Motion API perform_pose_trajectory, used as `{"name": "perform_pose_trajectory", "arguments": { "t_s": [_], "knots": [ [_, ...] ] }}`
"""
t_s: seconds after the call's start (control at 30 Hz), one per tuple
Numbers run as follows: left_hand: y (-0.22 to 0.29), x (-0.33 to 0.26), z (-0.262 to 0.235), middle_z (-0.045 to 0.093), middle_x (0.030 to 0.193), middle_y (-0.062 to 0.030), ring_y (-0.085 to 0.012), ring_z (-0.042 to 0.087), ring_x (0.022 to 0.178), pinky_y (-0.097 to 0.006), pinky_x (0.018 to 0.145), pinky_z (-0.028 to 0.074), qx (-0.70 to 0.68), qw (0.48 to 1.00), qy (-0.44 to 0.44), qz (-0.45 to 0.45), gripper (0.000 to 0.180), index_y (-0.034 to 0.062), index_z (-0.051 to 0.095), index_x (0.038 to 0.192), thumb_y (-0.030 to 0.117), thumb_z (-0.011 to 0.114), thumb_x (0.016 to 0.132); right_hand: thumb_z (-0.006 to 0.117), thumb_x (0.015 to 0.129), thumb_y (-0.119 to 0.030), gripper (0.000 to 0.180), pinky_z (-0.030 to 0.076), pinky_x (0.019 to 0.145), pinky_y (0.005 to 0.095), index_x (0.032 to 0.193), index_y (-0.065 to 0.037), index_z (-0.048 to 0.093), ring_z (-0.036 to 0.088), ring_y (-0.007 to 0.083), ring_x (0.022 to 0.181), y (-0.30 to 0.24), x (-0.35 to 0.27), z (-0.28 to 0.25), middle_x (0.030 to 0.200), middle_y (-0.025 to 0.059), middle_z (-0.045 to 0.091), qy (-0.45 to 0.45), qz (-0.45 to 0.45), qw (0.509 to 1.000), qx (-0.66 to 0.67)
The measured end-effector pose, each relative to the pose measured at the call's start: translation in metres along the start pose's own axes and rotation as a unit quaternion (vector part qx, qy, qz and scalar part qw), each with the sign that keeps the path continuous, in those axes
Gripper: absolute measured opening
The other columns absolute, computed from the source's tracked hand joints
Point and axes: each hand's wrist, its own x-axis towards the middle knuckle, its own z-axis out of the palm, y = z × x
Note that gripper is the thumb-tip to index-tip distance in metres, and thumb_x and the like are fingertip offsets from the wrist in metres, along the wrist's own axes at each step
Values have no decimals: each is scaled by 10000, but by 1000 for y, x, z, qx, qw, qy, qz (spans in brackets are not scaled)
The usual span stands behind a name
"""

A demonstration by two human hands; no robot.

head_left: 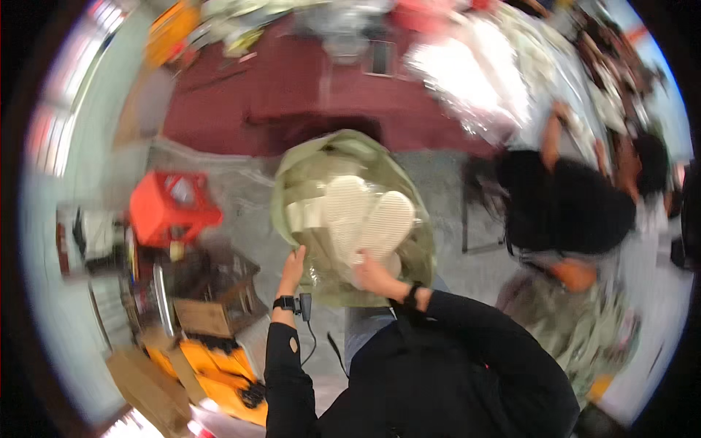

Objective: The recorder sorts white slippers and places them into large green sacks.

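1. My two arms in black sleeves come up from the bottom of the frame, a bit right of the middle.
2. My left hand [293,264] is closed on the lower left edge of a clear plastic bag [409,248]. There is a black watch [285,303] on that wrist.
3. My right hand [374,276] grips the bottom of the same bag from below. It has a dark band on its wrist too.
4. The bag is in the middle of the frame, held up in front of me. Inside it I see a pair of cream-white shoes [365,219] with their bumpy soles facing me, side by side and touching.
5. Pale green stuff fills the bag around the shoes. I cannot tell what it is.
6. At the lower left is a yellow thing [219,372] next to brown cardboard boxes [208,314].
7. A red plastic stool [171,204] is at the middle left.
8. On the right, another person in black [569,204] is bent over a table.
9. At the top is a dark red table [292,95] with blurry things piled on it.
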Motion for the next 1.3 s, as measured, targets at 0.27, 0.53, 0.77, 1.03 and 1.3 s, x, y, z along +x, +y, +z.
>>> {"name": "perform_pose_trajectory", "arguments": {
  "t_s": [0.27, 0.53, 0.77, 1.03, 1.3],
  "knots": [
    [49, 3, 9, 601, 1064, -159, -225, 611, 849, -335, 691, 508, 154, 969, -195, 10, 495, -84, 476, 1172, 170, 675, 797, 569, 673, -128, 149, 493, 657, 428, 683, -23, 674, 602, 357, 691, 5, 41, 86, 705, 163, 634, 55, -178, 975, -123],
    [44, 1, 43, 616, 950, -156, -187, 574, 796, -343, 622, 460, -29, 984, -177, 10, 558, -107, 585, 1008, 433, 515, 885, 529, 799, -316, 417, 490, 747, 432, 904, 70, 648, 624, 365, 811, 35, 28, 96, 899, 260, 634, 138, -42, 989, -43],
    [44, 24, 54, 626, 811, -106, -199, 556, 704, -332, 604, 444, 312, 883, -314, 156, 292, -116, 586, 888, 171, 572, 833, 591, 771, -306, 309, 456, 749, 446, 884, -30, 674, 602, 343, 788, 16, -4, 48, 846, 195, 651, -84, 25, 996, 3],
    [-33, 78, 26, 613, 1051, -186, -292, 585, 889, -378, 773, 456, 297, 855, -356, 230, 308, -33, 557, 1089, 146, 576, 839, 636, 803, -299, 560, 282, 986, 569, 1279, -71, 448, 306, 386, 1266, 65, -56, -63, 1352, 160, 369, 582, 313, 738, -139],
    [-35, 89, -23, 602, 956, -184, -296, 561, 804, -390, 694, 471, 376, 853, -273, 237, 403, -84, 510, 1128, 46, 514, 747, 459, 892, -204, 325, 399, 899, 495, 1130, -2, 549, 494, 410, 1049, 82, 15, -62, 1171, 236, 517, 519, 179, 793, 263]
  ]
}}
